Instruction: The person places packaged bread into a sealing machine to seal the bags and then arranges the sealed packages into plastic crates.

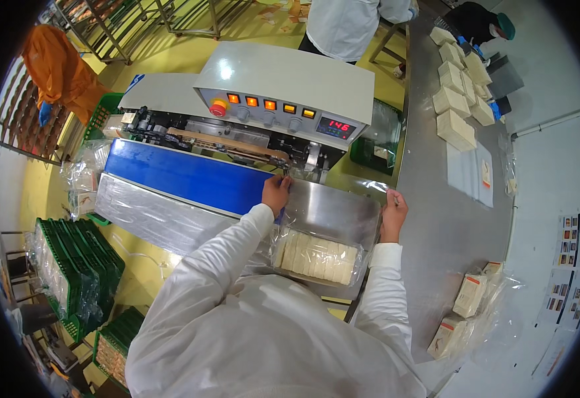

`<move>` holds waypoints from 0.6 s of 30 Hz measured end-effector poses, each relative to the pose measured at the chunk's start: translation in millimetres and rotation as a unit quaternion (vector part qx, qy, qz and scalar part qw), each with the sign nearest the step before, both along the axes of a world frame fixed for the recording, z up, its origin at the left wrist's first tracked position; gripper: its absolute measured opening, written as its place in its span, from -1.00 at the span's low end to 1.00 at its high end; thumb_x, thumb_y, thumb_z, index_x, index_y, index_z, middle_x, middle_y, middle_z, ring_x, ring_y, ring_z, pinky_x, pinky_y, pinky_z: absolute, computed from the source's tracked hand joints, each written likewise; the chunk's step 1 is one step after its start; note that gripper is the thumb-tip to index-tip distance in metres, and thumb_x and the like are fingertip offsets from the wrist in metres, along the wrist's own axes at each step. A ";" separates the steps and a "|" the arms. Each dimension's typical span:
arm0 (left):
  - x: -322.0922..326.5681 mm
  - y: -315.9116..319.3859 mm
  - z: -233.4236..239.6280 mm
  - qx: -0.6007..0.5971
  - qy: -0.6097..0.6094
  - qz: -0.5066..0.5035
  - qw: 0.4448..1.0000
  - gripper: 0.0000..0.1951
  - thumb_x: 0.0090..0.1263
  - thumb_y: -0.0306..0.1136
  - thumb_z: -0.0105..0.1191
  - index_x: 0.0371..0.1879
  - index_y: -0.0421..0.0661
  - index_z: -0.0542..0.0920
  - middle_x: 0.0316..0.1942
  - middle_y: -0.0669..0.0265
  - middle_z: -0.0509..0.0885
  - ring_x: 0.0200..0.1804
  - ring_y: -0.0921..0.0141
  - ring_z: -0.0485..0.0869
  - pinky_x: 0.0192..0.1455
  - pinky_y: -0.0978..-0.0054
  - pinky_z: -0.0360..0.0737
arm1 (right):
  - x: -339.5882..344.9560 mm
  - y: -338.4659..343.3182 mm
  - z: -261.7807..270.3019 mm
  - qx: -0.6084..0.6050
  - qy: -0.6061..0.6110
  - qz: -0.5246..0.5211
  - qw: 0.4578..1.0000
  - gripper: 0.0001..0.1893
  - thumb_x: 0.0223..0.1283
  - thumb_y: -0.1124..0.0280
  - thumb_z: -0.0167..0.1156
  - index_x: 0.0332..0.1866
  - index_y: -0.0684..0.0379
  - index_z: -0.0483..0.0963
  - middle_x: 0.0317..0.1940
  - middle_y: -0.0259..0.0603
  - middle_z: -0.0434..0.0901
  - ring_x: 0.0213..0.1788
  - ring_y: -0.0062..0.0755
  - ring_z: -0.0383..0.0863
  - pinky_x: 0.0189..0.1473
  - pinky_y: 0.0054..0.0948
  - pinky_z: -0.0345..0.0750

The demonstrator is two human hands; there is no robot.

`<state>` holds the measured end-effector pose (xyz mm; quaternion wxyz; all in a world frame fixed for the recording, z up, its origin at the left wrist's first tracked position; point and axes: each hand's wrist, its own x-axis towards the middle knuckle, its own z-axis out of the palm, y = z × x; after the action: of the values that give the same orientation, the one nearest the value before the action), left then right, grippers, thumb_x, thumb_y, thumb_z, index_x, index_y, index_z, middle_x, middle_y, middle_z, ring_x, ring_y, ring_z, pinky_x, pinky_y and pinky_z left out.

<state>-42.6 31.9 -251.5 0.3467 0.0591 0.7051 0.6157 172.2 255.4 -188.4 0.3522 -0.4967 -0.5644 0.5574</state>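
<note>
A clear plastic bag (337, 219) lies across a steel plate (315, 199), with a row of pale sliced bread-like pieces (317, 256) in its near end. My left hand (275, 193) pinches the left corner of the bag's open end, close to the infeed of a band sealer (230, 144). The right corner is pinched between thumb and fingers of my right hand (394, 211), out beyond the plate's right edge. Between both hands the film is stretched and glossy. The sealer's blue conveyor belt (190, 176) runs off to the left of my left hand.
A steel table (429, 199) on the right bears stacked pale blocks (456, 129) and bagged packs (469, 293). Green crates (81, 268) stand at left. A person in orange (61, 69) is at far left, one in white (344, 25) behind the sealer, another (474, 22) across the table.
</note>
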 end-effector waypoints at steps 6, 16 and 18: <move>-5.0 9.5 4.7 0.013 -0.059 0.026 0.998 -0.76 0.46 -0.28 0.00 -0.35 -0.19 0.60 -0.65 0.44 0.39 -0.69 0.57 0.34 -0.70 0.53 0.20 | -9.5 6.9 -6.2 0.006 0.007 -0.012 1.000 -0.83 0.29 0.32 0.20 -0.25 0.22 0.56 -0.59 -0.38 0.48 -0.70 -0.67 0.30 -0.65 -0.61 0.27; -26.9 8.2 15.5 0.032 -0.161 0.097 0.982 -0.80 0.41 -0.30 0.02 -0.39 -0.16 0.58 -0.66 0.46 0.37 -0.71 0.58 0.25 -0.70 0.57 0.12 | -35.4 19.8 -25.0 0.033 -0.023 0.016 0.999 -0.83 0.27 0.33 0.20 -0.25 0.22 0.58 -0.62 -0.36 0.47 -0.70 -0.65 0.34 -0.66 -0.54 0.29; -33.4 5.3 6.4 0.024 -0.148 0.083 0.985 -0.80 0.39 -0.29 0.03 -0.37 -0.17 0.60 -0.64 0.42 0.43 -0.68 0.55 0.32 -0.66 0.55 0.22 | -36.0 23.3 -31.3 0.086 -0.074 0.028 0.993 -0.83 0.27 0.33 0.19 -0.24 0.23 0.59 -0.60 -0.32 0.49 -0.66 -0.61 0.38 -0.59 -0.49 0.35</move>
<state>-76.0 37.2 -245.1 0.3933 -0.0831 0.6338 0.6608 136.2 278.6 -219.7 0.3352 -0.4880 -0.6487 0.4782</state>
